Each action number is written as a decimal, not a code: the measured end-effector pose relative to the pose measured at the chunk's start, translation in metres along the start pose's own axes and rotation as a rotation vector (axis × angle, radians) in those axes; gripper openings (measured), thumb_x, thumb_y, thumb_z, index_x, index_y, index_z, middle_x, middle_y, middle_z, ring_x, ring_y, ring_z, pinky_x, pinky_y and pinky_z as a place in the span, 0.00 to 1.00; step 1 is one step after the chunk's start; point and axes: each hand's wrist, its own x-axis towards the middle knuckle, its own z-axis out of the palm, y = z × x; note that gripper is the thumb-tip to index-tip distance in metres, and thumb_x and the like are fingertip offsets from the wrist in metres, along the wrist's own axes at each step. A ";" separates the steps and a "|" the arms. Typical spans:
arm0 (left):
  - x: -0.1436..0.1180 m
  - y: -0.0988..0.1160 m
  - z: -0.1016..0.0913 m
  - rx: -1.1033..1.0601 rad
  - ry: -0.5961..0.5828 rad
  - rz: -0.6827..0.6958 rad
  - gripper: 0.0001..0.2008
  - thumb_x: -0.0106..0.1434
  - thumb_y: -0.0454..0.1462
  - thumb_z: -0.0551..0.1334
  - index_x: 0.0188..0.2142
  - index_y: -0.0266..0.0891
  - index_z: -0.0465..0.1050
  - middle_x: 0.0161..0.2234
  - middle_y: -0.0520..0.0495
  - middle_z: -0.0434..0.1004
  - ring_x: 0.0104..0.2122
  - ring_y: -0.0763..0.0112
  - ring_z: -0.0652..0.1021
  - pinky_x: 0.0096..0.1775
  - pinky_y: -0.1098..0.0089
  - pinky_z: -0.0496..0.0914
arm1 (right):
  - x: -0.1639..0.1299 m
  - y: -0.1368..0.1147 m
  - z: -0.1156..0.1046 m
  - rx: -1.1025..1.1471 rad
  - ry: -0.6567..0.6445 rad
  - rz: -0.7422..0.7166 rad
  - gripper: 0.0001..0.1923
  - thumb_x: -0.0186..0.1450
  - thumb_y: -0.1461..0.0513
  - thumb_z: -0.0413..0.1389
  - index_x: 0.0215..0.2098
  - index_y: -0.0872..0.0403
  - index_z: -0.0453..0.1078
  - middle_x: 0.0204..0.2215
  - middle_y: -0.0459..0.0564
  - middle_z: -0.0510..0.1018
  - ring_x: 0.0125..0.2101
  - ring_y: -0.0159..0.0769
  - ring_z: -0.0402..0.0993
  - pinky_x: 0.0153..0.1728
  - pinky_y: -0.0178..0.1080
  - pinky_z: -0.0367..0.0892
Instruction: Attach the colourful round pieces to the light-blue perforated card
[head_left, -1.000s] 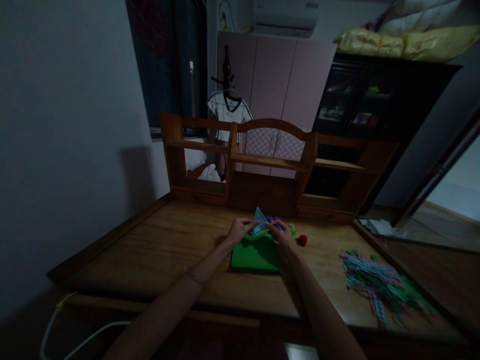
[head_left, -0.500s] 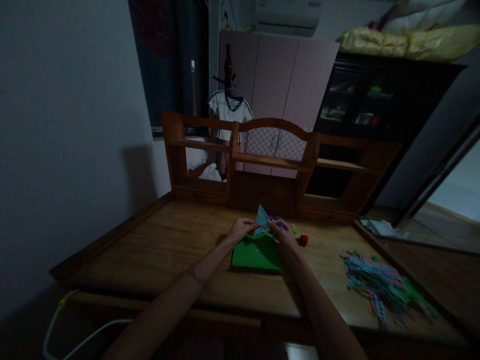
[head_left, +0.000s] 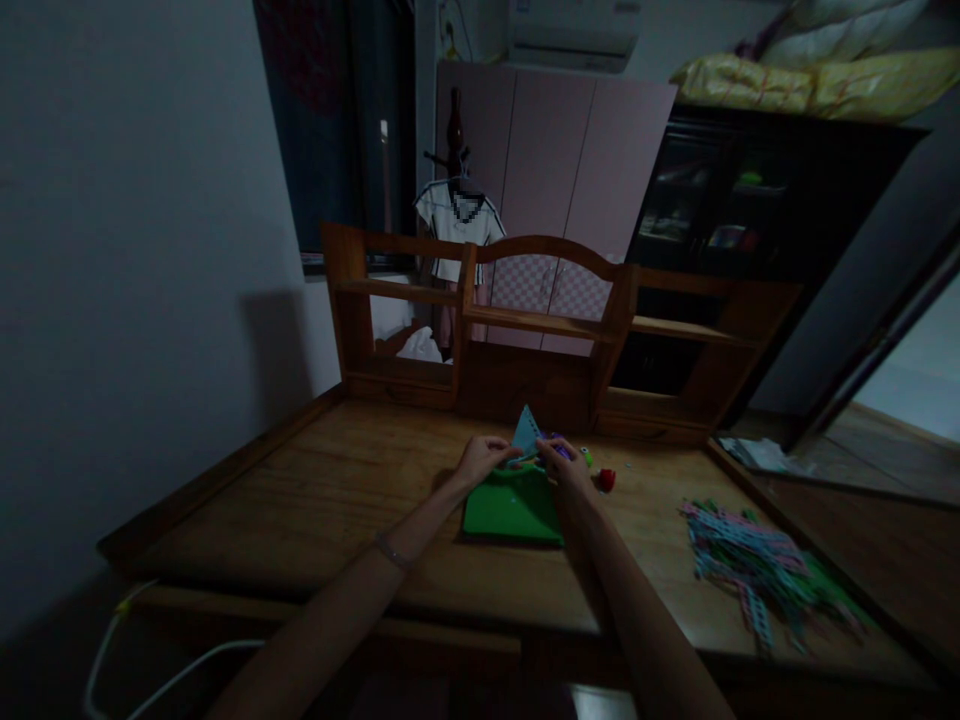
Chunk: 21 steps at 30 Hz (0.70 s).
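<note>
A light-blue strip with a row of holes (head_left: 526,428), bent to a pointed shape, is held up between my two hands. My left hand (head_left: 484,460) pinches its lower left end. My right hand (head_left: 564,462) grips its right side, thumb and fingers pressed together. Just under my hands lies a flat green rectangular thing (head_left: 512,508) on the wooden desk. A light-green band (head_left: 517,467) shows between my hands, above its far edge. Behind my right fingers is a purple object (head_left: 553,441), partly hidden.
A small red object (head_left: 607,480) and a bright green one (head_left: 586,456) lie right of my right hand. A heap of pink, blue and green perforated strips (head_left: 750,560) covers the desk's right side. A wooden shelf unit (head_left: 525,375) stands along the back edge.
The blue strip has turned slightly between my fingers, its tip shifting a little up and right. Both hands stay in nearly the same place.
</note>
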 end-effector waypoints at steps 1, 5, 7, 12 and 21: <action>0.000 0.001 0.000 -0.005 -0.009 0.012 0.24 0.48 0.52 0.64 0.29 0.30 0.74 0.24 0.45 0.76 0.23 0.72 0.73 0.25 0.75 0.63 | 0.000 0.000 0.000 0.007 -0.006 0.008 0.20 0.46 0.48 0.63 0.29 0.53 0.70 0.15 0.41 0.63 0.14 0.25 0.53 0.15 0.31 0.46; 0.000 -0.002 0.002 0.000 -0.035 0.062 0.20 0.52 0.49 0.62 0.32 0.31 0.74 0.27 0.45 0.76 0.26 0.70 0.75 0.29 0.74 0.67 | 0.000 -0.002 -0.003 0.007 0.031 0.002 0.21 0.48 0.48 0.62 0.34 0.52 0.72 0.18 0.42 0.67 0.16 0.26 0.57 0.16 0.31 0.50; 0.001 -0.006 0.003 0.027 -0.033 0.075 0.19 0.53 0.47 0.62 0.35 0.33 0.75 0.31 0.45 0.77 0.28 0.68 0.76 0.28 0.73 0.68 | 0.001 -0.004 -0.005 -0.026 0.069 -0.020 0.21 0.48 0.48 0.61 0.35 0.52 0.72 0.22 0.44 0.70 0.19 0.27 0.61 0.18 0.31 0.55; -0.001 -0.006 0.004 0.148 -0.023 0.068 0.16 0.53 0.44 0.61 0.36 0.34 0.76 0.32 0.45 0.77 0.29 0.67 0.76 0.27 0.73 0.68 | -0.005 -0.015 -0.004 -0.137 0.019 -0.110 0.23 0.49 0.48 0.61 0.39 0.52 0.73 0.29 0.48 0.74 0.27 0.34 0.68 0.25 0.34 0.63; -0.007 0.006 0.007 0.340 0.046 0.200 0.18 0.53 0.49 0.61 0.29 0.36 0.78 0.28 0.48 0.77 0.29 0.68 0.75 0.30 0.74 0.65 | -0.008 -0.019 -0.001 -0.195 0.018 -0.136 0.21 0.45 0.46 0.62 0.27 0.54 0.73 0.23 0.47 0.72 0.24 0.34 0.65 0.24 0.34 0.59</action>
